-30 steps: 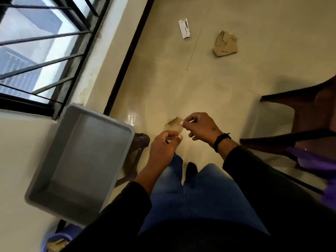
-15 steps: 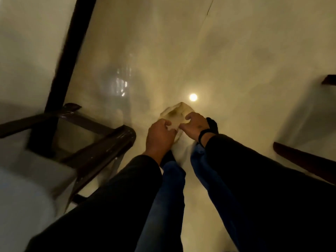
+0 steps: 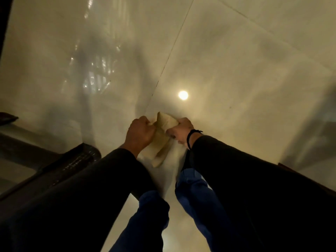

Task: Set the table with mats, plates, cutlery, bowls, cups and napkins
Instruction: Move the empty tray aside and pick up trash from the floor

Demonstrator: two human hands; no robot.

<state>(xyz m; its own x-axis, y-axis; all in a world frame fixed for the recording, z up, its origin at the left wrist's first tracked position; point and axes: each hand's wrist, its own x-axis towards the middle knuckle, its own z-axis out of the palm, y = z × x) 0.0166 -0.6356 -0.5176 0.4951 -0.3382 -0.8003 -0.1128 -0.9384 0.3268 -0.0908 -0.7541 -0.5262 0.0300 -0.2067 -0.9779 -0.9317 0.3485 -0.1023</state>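
Both hands meet low over the floor [image 3: 236, 70], with a napkin [image 3: 160, 137] held between them. The left hand [image 3: 140, 133] is curled shut on the napkin's left side, knuckles up, its fingers tucked into the folds. The right hand [image 3: 181, 131] is closed on the upper right corner, pinching it, and wears a dark band [image 3: 190, 137] at the wrist. The napkin is beige and creased; its top edge peaks up between the two hands, and the rest hangs down and toward the person in a loose folded flap, ending below the left wrist. Whether the lower tip touches the floor cannot be told.

Dark sleeves [image 3: 245, 179] run from both hands to the bottom corners of the view, and blue jeans [image 3: 196, 193] show between them. The floor is pale glossy tile, with a joint line [image 3: 172, 51] running from the top centre down to the hands. A round light reflection [image 3: 183, 95] glows just above the right hand. At the left, a dark furniture frame [image 3: 72, 166] lies near the left sleeve, well apart from the napkin
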